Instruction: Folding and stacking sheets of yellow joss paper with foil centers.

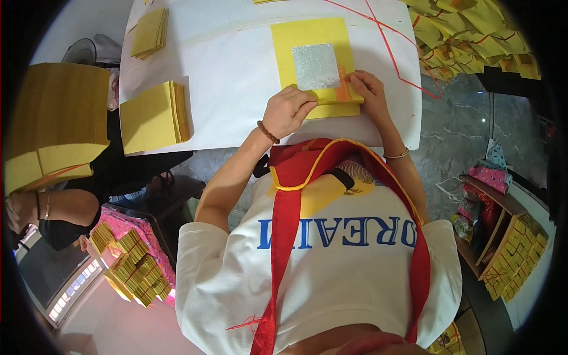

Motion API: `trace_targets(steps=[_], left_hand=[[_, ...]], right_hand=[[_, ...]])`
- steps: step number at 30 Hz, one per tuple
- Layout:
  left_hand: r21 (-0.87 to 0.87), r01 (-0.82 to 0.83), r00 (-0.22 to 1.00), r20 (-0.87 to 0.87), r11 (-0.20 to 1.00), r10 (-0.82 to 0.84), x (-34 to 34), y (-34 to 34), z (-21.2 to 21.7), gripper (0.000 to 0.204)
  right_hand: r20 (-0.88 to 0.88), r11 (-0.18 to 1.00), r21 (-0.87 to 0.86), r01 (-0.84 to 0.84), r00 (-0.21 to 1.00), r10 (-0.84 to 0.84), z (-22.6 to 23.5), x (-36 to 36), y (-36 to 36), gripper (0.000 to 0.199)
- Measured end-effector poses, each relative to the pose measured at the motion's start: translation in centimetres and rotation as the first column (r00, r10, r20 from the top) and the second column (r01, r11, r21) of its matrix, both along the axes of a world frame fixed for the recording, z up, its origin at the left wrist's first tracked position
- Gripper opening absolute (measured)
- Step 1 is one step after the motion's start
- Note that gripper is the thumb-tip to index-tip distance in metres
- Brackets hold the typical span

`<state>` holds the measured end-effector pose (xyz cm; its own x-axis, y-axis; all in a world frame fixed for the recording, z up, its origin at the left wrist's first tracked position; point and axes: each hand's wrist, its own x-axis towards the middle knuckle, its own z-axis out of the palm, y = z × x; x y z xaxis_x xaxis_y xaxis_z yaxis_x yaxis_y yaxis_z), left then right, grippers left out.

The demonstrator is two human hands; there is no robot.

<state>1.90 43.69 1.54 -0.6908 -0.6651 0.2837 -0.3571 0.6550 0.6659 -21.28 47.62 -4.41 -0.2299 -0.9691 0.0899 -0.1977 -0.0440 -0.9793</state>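
Note:
A yellow paper sheet [285,44] lies on the white table in front of me, with a silver foil square [315,66] and an orange strip on it. Its near edge is turned up into a narrow fold, and more yellow paper shows beneath. My left hand [290,110], with a beaded bracelet at the wrist, is closed on the left end of that fold. At the right end, my right hand [370,94] pinches the sheet's edge between thumb and fingers. Part of the fold is hidden behind the left fingers.
Yellow paper stacks [151,115] stand on the table's left side. Red string [387,50] trails across its right side. Tied yellow bundles [473,38] are heaped at the far right. Another person's arm [65,210] is at the left, below a large yellow stack [56,112].

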Motion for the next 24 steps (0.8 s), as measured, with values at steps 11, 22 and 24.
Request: trace_targets(steps=[11, 22, 24], left_hand=[[0.308, -0.056, 0.998, 0.030, 0.950, 0.049, 0.2, -0.8, -0.3, 0.011], [0.599, -0.085, 0.996, 0.039, 0.796, 0.078, 0.4, -1.5, -0.5, 0.015], [0.598, -0.091, 0.996, 0.053, 0.796, 0.074, 0.3, -1.5, -0.3, 0.016]], right_hand=[[-0.003, 0.996, 0.071, -0.045, 0.999, 0.045, 0.9, -0.1, -0.1, 0.029], [-0.014, 0.997, 0.081, 0.006, 1.000, -0.004, 0.1, 0.0, -0.1, 0.033], [-0.041, 0.999, 0.043, -0.006, 0.999, 0.008, 0.2, -0.1, -0.2, 0.033]])
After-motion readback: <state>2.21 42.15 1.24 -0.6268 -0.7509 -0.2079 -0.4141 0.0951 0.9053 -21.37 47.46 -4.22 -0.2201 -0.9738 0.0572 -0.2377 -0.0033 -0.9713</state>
